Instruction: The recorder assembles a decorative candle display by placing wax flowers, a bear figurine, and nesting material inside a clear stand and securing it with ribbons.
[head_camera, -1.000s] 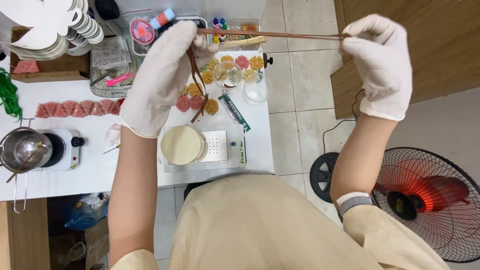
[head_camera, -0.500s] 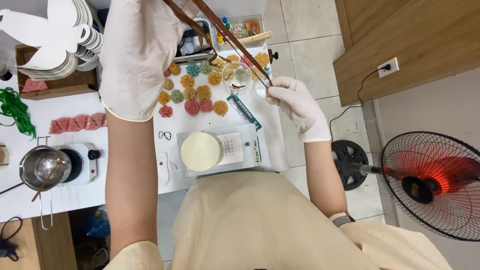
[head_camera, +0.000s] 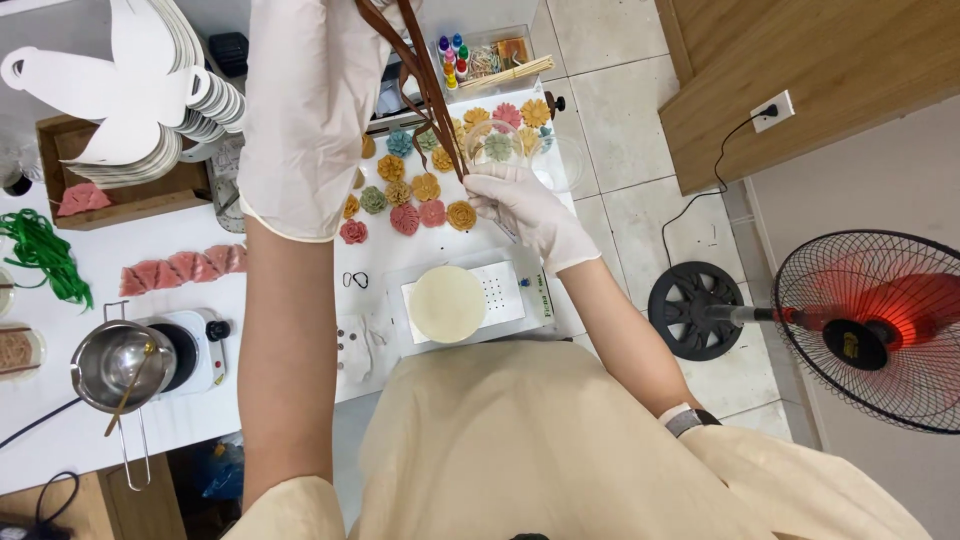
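left hand: gloved, raised at upper centre, brown strips gripped | right hand: strips' lower ends pinched above flower pieces | progress: strips held taut, none laid down yet

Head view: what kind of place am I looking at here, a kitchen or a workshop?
Likely a small home craft workspace, perhaps for wax or soap flowers. A white table holds rows of coloured moulded flowers, a metal pot on a small hotplate, and little dye bottles. A floor fan stands on tile.
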